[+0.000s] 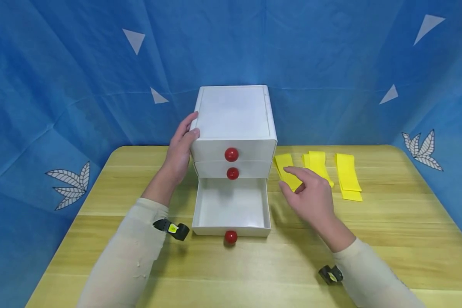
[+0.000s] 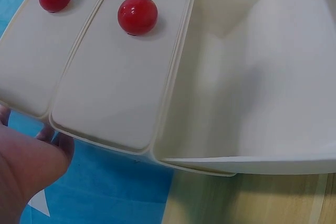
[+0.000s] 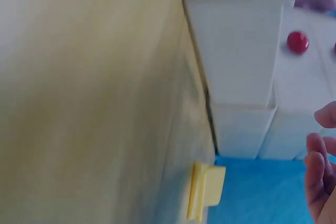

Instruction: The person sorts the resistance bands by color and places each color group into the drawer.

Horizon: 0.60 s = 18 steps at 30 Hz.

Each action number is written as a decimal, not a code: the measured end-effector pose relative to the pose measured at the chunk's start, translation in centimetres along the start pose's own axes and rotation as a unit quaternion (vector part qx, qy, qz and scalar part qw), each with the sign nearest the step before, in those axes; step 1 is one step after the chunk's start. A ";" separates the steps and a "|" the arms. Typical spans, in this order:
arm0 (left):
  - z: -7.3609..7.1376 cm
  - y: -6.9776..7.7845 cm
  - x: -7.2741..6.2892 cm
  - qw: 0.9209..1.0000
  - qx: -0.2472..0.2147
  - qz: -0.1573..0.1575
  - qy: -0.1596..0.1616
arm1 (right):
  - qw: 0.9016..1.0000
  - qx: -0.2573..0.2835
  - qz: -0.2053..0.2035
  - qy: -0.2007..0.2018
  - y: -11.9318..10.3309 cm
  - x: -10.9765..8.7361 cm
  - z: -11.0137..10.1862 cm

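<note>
A white cabinet (image 1: 232, 115) with three drawers and round red knobs stands on the table. Its bottom drawer (image 1: 231, 231) is pulled out, and no object shows inside. My left hand (image 1: 179, 152) rests against the cabinet's upper left side, the thumb near the top edge; in the left wrist view, part of this hand (image 2: 31, 163) shows beside the upper drawers. To the right of the cabinet, my right hand (image 1: 312, 194) hovers with thumb and forefinger apart, holding nothing. It partly covers the nearest folded yellow strip (image 1: 285, 160). The right wrist view is blurred.
Two more folded yellow strips, the middle one (image 1: 317, 162) and the rightmost one (image 1: 347, 175), lie farther right on the wooden table (image 1: 400, 222). A blue curtain (image 1: 231, 42) hangs behind the table and along both sides.
</note>
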<state>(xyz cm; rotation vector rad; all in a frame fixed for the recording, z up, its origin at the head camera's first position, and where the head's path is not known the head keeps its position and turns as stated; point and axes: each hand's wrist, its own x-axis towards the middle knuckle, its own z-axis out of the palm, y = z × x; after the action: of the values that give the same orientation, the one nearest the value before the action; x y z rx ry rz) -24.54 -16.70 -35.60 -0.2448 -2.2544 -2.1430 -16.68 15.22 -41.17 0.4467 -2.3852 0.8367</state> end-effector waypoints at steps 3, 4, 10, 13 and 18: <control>0.0 0.0 0.0 1.000 0.000 0.002 -0.001 | 1.000 -0.011 0.017 -0.023 1.0 1.3 0.5; 0.0 -0.1 0.0 1.000 0.000 0.004 -0.002 | 0.999 -0.013 0.019 -0.028 1.3 1.7 0.6; -0.1 -0.1 0.0 1.000 0.000 0.006 -0.002 | 0.997 -0.024 0.036 -0.069 3.6 4.2 1.9; -0.1 -0.1 0.0 1.000 0.000 0.005 0.000 | 0.992 -0.027 0.059 -0.105 4.7 5.3 2.7; -0.1 -0.2 0.1 1.000 0.000 0.006 0.001 | 0.981 -0.023 0.108 -0.161 6.3 6.8 3.6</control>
<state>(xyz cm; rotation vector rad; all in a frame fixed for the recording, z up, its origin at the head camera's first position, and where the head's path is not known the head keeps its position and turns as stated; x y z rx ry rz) -24.62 -16.84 -35.74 -0.2564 -2.2462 -2.1352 -26.47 16.78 -42.29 0.3267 -2.7850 0.8536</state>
